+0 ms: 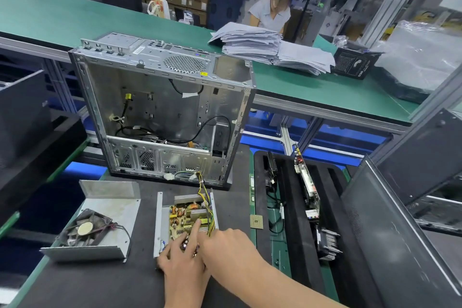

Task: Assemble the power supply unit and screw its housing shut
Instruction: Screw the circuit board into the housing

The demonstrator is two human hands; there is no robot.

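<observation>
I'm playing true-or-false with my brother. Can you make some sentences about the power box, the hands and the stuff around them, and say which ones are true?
1. The power supply base is open and its circuit board shows. True.
2. The cover with the fan is on top of the base. False: it lies to the left, apart from the base.
3. The left hand and right hand both touch the near end of the board. True.
4. The computer case is closed up. False: its side is open and cables show inside.
5. One hand holds a screwdriver. False: no tool is in view.
</observation>
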